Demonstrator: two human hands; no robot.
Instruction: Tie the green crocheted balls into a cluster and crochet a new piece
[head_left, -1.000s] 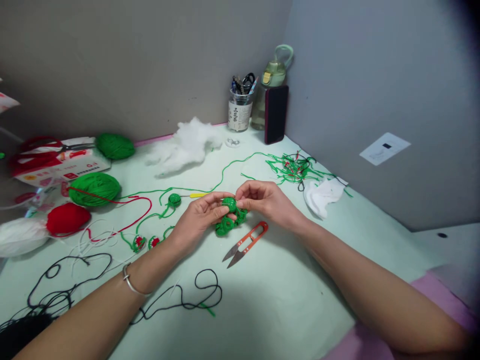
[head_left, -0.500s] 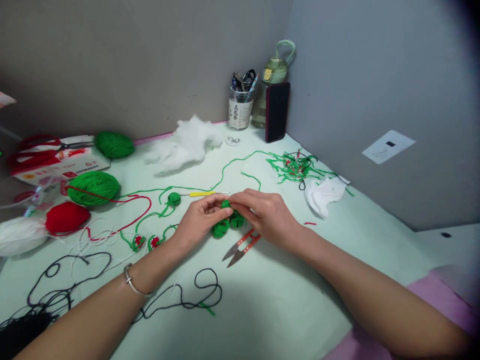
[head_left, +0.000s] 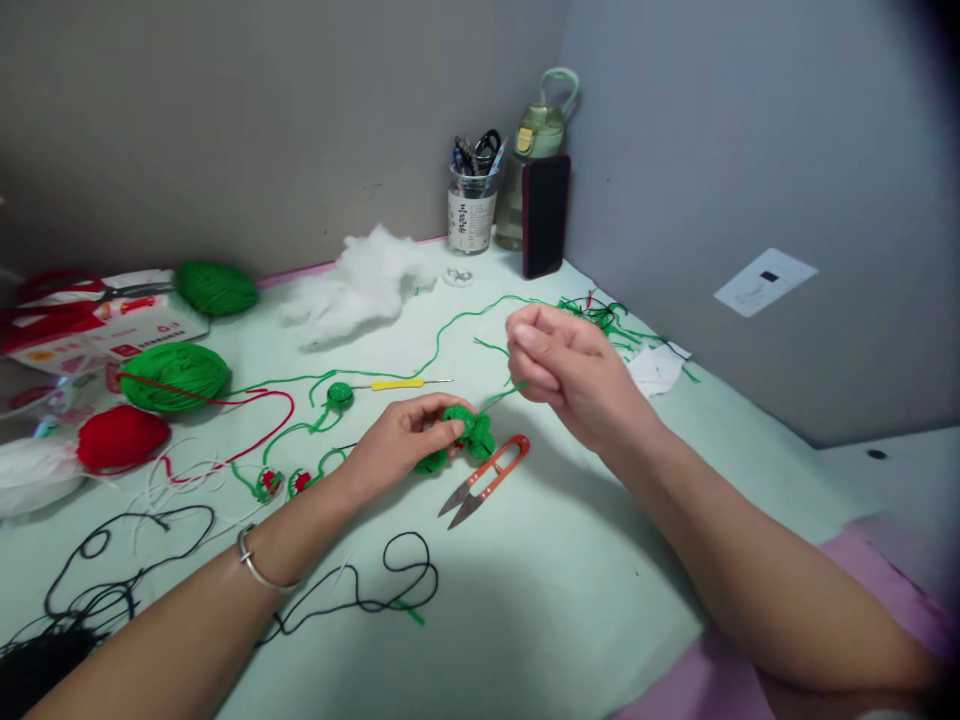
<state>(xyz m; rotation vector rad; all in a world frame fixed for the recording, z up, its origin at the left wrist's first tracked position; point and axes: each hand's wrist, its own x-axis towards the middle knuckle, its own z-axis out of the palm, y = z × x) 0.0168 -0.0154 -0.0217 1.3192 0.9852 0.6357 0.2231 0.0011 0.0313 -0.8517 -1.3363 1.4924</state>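
Observation:
My left hand [head_left: 409,435] is closed around a small green crocheted piece [head_left: 480,432], pinching it between thumb and fingers; a bit of red shows under it. From the piece a green yarn strand [head_left: 504,396] runs taut up to my right hand [head_left: 566,365]. That hand is curled shut on the strand, raised above the table; whether a needle is inside cannot be made out. Orange-handled thread snips [head_left: 491,478] lie just below the crocheted piece, blades toward me. Beyond my left hand rests a yellow-handled crochet hook [head_left: 397,384], with a small green ball [head_left: 340,396] by its left end.
Green yarn balls [head_left: 176,377], a red yarn ball [head_left: 124,438] and a box [head_left: 112,325] with red scissors stand left. White stuffing [head_left: 360,290], a pen cup [head_left: 471,220] and a phone [head_left: 546,218] are at the back. Black yarn [head_left: 360,590] lies in front.
My right hand has moved up and to the right, away from the crocheted piece, drawing the green strand out. The snips are now more exposed. The whole view has shifted slightly.

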